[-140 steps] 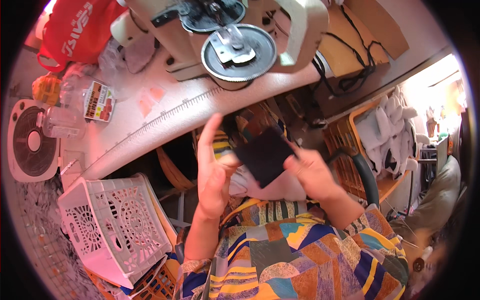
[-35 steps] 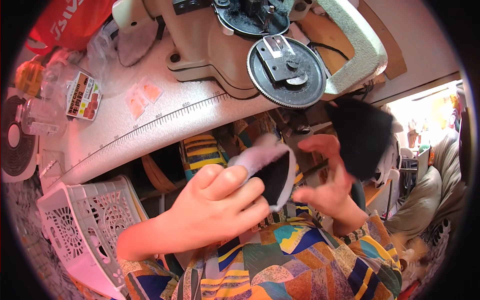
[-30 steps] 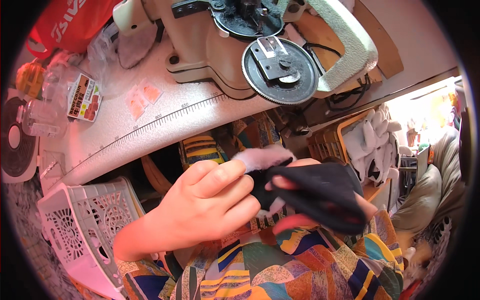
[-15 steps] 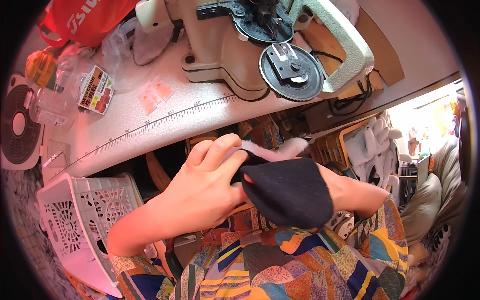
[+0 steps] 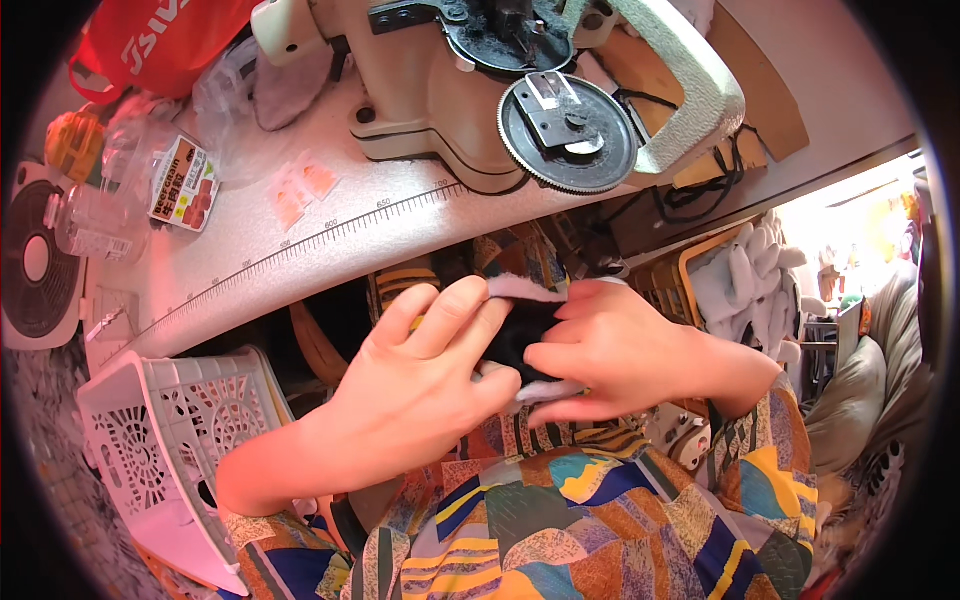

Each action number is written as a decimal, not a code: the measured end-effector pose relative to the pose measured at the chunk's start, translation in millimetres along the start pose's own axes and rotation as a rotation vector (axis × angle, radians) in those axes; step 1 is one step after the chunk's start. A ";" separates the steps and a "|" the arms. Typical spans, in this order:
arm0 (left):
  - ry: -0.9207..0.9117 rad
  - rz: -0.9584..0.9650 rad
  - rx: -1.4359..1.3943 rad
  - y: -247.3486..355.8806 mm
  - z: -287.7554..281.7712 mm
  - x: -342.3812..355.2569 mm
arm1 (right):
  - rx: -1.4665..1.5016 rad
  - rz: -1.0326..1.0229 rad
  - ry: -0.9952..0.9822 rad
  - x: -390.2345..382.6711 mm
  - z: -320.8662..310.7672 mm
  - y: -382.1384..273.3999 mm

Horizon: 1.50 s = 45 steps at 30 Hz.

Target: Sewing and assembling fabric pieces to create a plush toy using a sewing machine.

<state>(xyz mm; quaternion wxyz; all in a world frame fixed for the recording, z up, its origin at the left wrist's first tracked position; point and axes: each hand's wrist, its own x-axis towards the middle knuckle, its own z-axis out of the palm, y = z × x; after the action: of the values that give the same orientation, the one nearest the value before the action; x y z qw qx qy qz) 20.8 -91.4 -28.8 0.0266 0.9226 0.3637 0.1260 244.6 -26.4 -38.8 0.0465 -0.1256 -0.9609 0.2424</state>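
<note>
Between my hands, above my lap, is a small black fabric piece (image 5: 522, 332) with pale, fluffy edges. It seems to form an opening, with the dark side facing inward. My left hand (image 5: 425, 370) grips its left edge, thumb and fingers pinched together. From the other side my right hand (image 5: 625, 350) holds the right edge, with fingertips curled into the dark opening. Much of the piece is hidden behind the fingers.
A sewing machine (image 5: 430, 110) with a toothed disc (image 5: 568, 132) stands on the worktable (image 5: 240, 200), which carries a printed ruler. A white plastic basket (image 5: 160, 430) is at lower left. Pale fluffy pieces (image 5: 745, 280) fill an orange-rimmed basket on the right. A clear jar (image 5: 95, 220) sits at left.
The black piece no longer drapes over my right hand. That hand now shows and holds the right edge, while pale fluff appears along the opening. My left hand keeps its grip.
</note>
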 end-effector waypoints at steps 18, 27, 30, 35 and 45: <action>0.249 0.209 -0.258 -12.8 -2.8 8.9 | 0.351 -0.102 0.724 -43.2 -37.0 -27.4; 0.259 0.097 -0.138 -10.6 -5.0 -1.8 | 0.629 -0.311 0.853 -113.4 -15.5 -57.6; 0.265 0.090 -0.141 -13.4 -3.2 -6.3 | 0.650 -0.338 0.855 -121.9 -14.0 -60.9; 0.249 0.093 -0.154 -14.4 -2.5 -10.3 | 0.668 -0.378 0.839 -131.3 -14.9 -67.1; 0.246 0.087 -0.167 -17.0 0.7 -12.1 | 0.694 -0.413 0.773 -125.8 -29.4 -54.5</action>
<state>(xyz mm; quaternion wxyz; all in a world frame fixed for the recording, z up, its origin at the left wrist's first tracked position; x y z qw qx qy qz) 1.2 -87.1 -34.5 0.0530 0.9096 0.3122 0.2691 358.3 -92.7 9.5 0.4805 0.0082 -0.7426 0.4666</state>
